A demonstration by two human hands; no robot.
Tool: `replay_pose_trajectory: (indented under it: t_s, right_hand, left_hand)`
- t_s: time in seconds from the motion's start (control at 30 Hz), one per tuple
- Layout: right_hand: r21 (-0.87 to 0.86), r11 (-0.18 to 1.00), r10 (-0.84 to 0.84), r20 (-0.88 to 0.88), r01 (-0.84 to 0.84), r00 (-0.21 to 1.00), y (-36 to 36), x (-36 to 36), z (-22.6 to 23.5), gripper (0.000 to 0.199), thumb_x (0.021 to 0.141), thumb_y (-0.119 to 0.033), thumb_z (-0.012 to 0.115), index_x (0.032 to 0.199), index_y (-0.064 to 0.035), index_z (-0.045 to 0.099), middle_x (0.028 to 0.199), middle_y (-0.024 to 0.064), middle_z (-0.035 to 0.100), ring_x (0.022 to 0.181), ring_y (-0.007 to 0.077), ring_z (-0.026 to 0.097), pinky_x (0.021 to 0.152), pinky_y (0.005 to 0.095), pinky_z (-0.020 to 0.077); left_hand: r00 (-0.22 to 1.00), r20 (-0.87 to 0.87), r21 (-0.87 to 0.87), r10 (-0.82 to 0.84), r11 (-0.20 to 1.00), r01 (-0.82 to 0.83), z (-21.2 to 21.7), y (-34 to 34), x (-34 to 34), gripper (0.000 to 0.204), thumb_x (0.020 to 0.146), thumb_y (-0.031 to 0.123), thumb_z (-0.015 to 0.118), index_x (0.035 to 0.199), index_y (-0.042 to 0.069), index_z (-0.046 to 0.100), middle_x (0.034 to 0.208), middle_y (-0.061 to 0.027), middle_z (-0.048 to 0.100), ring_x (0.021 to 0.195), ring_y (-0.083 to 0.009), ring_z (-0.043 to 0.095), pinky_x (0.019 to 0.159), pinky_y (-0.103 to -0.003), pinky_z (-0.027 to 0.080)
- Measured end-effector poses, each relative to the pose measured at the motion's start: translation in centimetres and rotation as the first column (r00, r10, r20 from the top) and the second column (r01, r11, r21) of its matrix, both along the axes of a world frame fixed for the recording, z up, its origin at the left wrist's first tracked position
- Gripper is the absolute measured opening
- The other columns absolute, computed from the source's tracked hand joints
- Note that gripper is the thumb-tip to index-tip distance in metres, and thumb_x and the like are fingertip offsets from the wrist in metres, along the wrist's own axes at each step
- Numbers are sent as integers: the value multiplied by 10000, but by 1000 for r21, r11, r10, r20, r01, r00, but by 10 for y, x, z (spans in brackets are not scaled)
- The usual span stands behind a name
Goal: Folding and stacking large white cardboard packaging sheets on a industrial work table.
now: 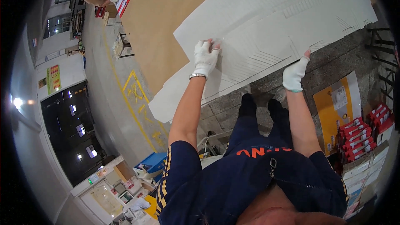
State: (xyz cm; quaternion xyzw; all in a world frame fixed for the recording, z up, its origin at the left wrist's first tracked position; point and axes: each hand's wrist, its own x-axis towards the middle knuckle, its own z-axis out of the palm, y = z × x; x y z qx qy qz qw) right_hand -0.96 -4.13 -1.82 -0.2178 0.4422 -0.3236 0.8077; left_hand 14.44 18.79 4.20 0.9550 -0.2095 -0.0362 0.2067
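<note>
Resting with the gloved left hand (pixel 206 60) on the broad white sheet (pixel 254 37), with bent fingers close together; impossible to tell of any pinch. Reaching with the gloved right hand (pixel 295 77) to the sheet's near edge, with thumb upward; no telling how closed. Probably light, stiffish, apt to crease; best taken by two spread points along that edge. Lying flat over the brown surface (pixel 150 21), with red packets (pixel 357 139) stacked off to the right

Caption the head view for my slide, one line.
Gloved left hand on a large white sheet, gloved right hand at its near edge, red packets stacked at right.
</note>
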Motion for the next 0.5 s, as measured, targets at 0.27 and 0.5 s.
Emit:
replay_pose_trajectory:
  t_s: [0.27,0.5]
  right_hand:
    - [43,997,-63,-166,71,984,59,25,6,771,860,-576,450,1358,-5,307,1407,102,327,1304,230,259,1082,360,187]
    - [-137,990,29,-95,-42,995,107,-2,12,792,855,-606,435,1366,-15,305,1403,89,351,1274,229,325,1072,334,214]
  left_hand:
    - [992,15,-80,125,989,-123,-27,72,-12,308,770,253,664,955,9,632,929,-146,560,917,-295,518,809,-364,437]
    - [995,-15,-157,103,982,-105,-5,115,-1,330,757,264,674,957,5,631,923,-136,560,925,-303,501,815,-389,427]
